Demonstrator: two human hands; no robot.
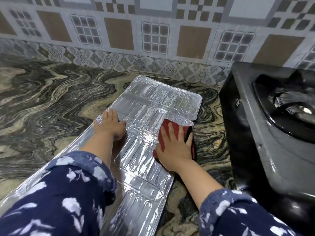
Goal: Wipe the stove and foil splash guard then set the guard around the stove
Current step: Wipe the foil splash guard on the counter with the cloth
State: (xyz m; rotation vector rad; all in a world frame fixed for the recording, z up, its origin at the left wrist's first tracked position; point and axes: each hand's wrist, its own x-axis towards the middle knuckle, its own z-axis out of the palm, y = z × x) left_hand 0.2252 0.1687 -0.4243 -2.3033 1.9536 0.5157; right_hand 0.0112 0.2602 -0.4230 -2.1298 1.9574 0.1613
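Note:
The foil splash guard (pixel 150 103) lies unfolded and flat on the marbled counter, running from the wall toward me. My left hand (pixel 110 124) rests on its left part, fingers straight, pressing it down. My right hand (pixel 175 143) presses a red cloth (pixel 173 127) flat on the guard's right edge, fingers spread over it. The black gas stove (pixel 265 133) stands to the right of the guard, its burner (pixel 294 106) at the far right.
The marbled stone counter (pixel 51 92) stretches wide to the left of the guard. A patterned tile wall (pixel 153 40) runs along the back. A narrow strip of counter separates the guard from the stove's side.

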